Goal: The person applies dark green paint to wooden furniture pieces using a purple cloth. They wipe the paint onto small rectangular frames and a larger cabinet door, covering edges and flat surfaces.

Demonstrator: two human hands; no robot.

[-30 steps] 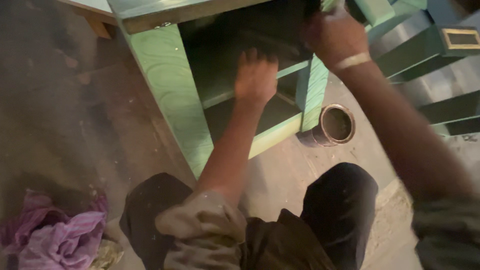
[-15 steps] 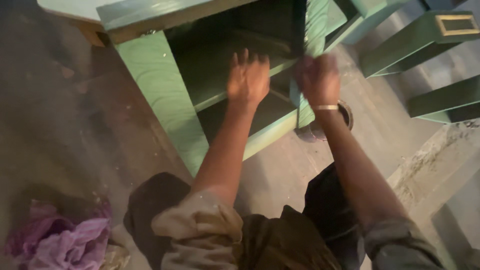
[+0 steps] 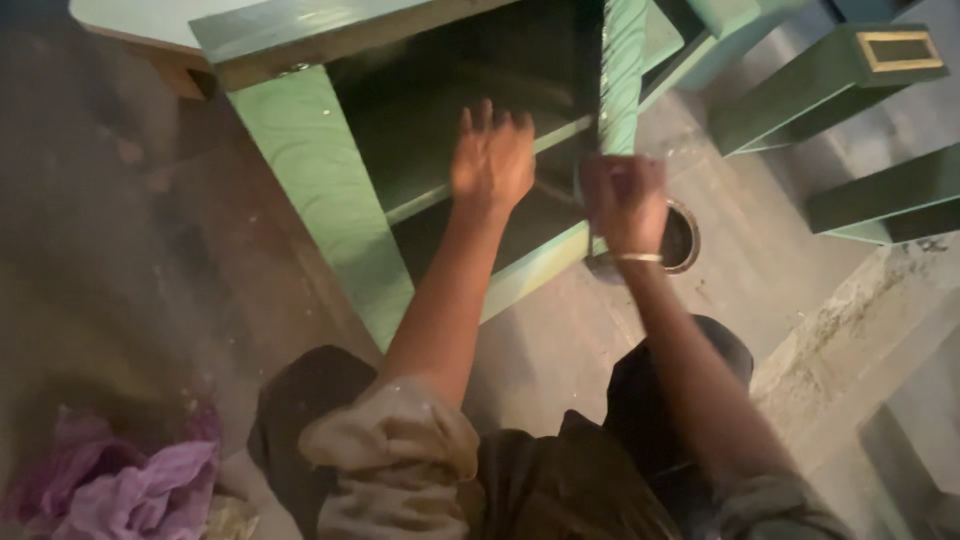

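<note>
Cabinet (image 3: 310,190), green-painted wood with visible grain streaks, fills the upper centre of the frame, open side facing the camera, one shelf (image 3: 440,195) inside. Lower left: crumpled purple cloth (image 3: 130,485) on dusty floor. Left hand (image 3: 492,160) hovers at the shelf edge, fingers spread, holding nothing. Right hand (image 3: 625,200) is fisted at the cabinet's right upright; what it grips is blurred. Round paint can (image 3: 682,238) sits just beside it, bare floor beyond.

Purple cloth (image 3: 130,490), green drawers (image 3: 830,85) on floor

Dim dusty concrete floor (image 3: 120,300), green wooden pieces (image 3: 880,190) lying nearby
</note>
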